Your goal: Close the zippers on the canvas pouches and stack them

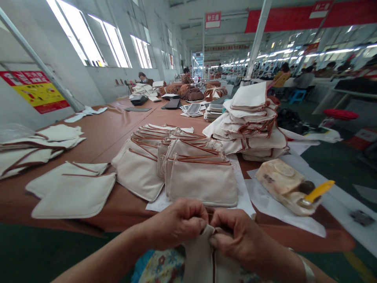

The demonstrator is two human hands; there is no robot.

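Observation:
Both my hands pinch the top of a cream fabric bag piece with brown edging, held over my lap at the table's front edge. My left hand grips its upper left corner, fingers curled in. Close beside it, my right hand grips the edge just across the brown-trimmed opening. The lower part of the piece drops out of the picture. Just beyond my hands, a row of similar cream bag pieces with brown trim stands leaning together on white paper.
Two flat cream pieces lie left, with another pile farther left. A tall stack rises at the right. Near the right edge sits a cut plastic container with a yellow-handled tool. Co-workers sit farther back.

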